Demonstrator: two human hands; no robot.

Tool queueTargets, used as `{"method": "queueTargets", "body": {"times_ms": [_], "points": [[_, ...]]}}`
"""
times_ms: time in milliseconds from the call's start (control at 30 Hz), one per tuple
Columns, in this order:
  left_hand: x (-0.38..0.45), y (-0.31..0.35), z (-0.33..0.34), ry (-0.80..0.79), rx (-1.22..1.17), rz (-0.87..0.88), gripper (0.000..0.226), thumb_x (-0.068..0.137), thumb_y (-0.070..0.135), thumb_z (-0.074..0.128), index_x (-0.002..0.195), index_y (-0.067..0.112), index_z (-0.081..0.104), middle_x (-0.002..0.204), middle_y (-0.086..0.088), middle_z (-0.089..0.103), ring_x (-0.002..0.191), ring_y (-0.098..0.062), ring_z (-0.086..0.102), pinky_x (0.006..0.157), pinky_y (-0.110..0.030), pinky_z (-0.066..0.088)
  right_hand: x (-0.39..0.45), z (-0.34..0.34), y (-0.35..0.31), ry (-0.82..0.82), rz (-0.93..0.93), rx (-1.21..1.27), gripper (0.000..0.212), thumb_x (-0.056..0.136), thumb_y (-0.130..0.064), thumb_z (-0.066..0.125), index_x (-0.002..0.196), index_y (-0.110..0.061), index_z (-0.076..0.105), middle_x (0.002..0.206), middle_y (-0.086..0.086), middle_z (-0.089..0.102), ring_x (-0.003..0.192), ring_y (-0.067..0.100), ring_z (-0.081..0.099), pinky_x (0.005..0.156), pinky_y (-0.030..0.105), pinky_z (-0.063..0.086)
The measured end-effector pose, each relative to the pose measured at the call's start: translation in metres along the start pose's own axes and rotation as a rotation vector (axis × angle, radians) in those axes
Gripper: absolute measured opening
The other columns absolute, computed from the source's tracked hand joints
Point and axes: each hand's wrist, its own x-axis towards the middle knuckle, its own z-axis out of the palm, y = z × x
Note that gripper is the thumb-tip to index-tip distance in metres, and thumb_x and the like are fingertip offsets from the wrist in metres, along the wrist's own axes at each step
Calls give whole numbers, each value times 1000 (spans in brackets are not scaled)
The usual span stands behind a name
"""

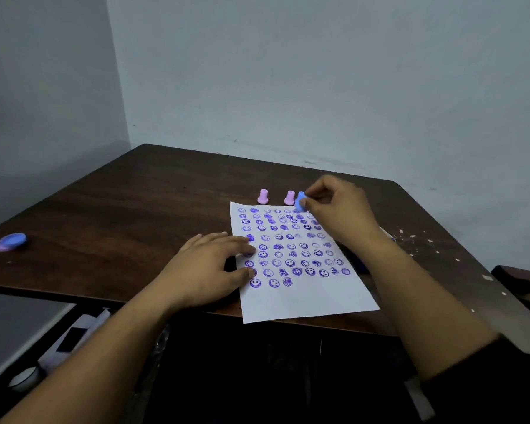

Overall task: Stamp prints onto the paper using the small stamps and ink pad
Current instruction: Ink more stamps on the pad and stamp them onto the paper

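A white sheet of paper (306, 298) lies on the dark wooden table (141, 209), covered with rows of purple stamped faces. My left hand (208, 267) rests flat on the paper's left edge with fingers spread. My right hand (338, 206) pinches a small blue stamp (300, 201) at the paper's far edge, tilted. Two pink stamps (262, 196) (289, 198) stand upright just beyond the paper, the nearer one right beside the blue stamp. The ink pad is mostly hidden under my right forearm; only a dark edge (363, 266) shows.
A blue and purple round lid (10, 242) lies at the table's far left. White flecks (416, 237) mark the table at the right. A dark chair part (520, 280) stands at the right edge. Papers and objects (74, 335) lie below the table's front left.
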Motion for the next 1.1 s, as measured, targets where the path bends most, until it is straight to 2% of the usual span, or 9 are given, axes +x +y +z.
{"method": "queueTargets", "body": {"times_ms": [100, 200, 267, 367, 467, 533, 733, 833, 1100], "points": [[0, 0, 0, 2, -3, -1, 62, 76, 76, 41, 134, 55, 49, 148, 35, 40, 144, 0, 25, 121, -42, 17, 29, 9, 2, -34, -4, -24, 9, 88, -11, 77, 84, -17, 71, 74, -23, 78, 70, -7, 73, 56, 6, 48], [0, 0, 0, -1, -1, -1, 61, 77, 75, 43, 134, 55, 48, 148, 35, 40, 144, 1, 24, 121, -41, 16, 55, 22, 8, -58, -2, -52, 9, 90, -5, 69, 85, -13, 68, 76, -9, 81, 64, 2, 77, 62, 17, 58], [0, 0, 0, -3, 3, -3, 59, 79, 74, 44, 135, 54, 48, 148, 35, 39, 144, 1, 23, 120, -40, 14, 70, 32, 11, -78, 15, -53, 12, 90, -3, 67, 88, -14, 66, 79, -6, 81, 60, 5, 77, 60, 24, 61], [0, 0, 0, -3, 5, -2, 57, 81, 71, 47, 135, 53, 48, 149, 34, 39, 145, 0, 23, 121, -40, 12, 88, 47, 16, -124, 2, -121, 24, 90, -7, 75, 99, -26, 63, 91, -11, 76, 60, -3, 73, 51, 16, 57], [-1, 0, 0, -5, 9, -3, 57, 82, 70, 47, 136, 52, 48, 149, 34, 39, 145, 0, 23, 122, -42, 13, 100, 63, 23, -186, 2, -199, 34, 91, -13, 75, 119, -28, 63, 97, -12, 78, 70, 10, 78, 74, 38, 67], [-2, 1, 0, -2, 9, -2, 56, 82, 70, 48, 136, 52, 48, 150, 33, 39, 145, 0, 22, 122, -42, 13, 104, 71, 27, -200, -3, -255, 40, 90, -14, 73, 127, -25, 63, 99, -12, 79, 86, 19, 78, 87, 46, 63], [-3, 2, 0, 2, 6, -4, 53, 85, 69, 49, 136, 53, 48, 150, 34, 37, 146, 0, 21, 122, -40, 11, 110, 84, 38, -215, -16, -369, 43, 90, -10, 65, 130, -24, 64, 100, -13, 77, 107, 18, 72, 103, 48, 54], [-2, 3, 0, 6, 13, -3, 52, 86, 67, 51, 136, 52, 48, 150, 33, 38, 146, -1, 21, 122, -41, 11, 115, 83, 41, -230, 42, -316, 48, 87, -6, 64, 129, -27, 64, 94, -18, 74, 106, 16, 72, 102, 46, 56], [-3, 3, -1, 3, 18, -1, 52, 86, 67, 50, 136, 52, 48, 151, 33, 37, 146, -2, 21, 122, -41, 11, 124, 82, 43, -274, 81, -204, 49, 88, 1, 68, 128, -27, 65, 102, -11, 79, 103, 15, 74, 99, 46, 60]]}}
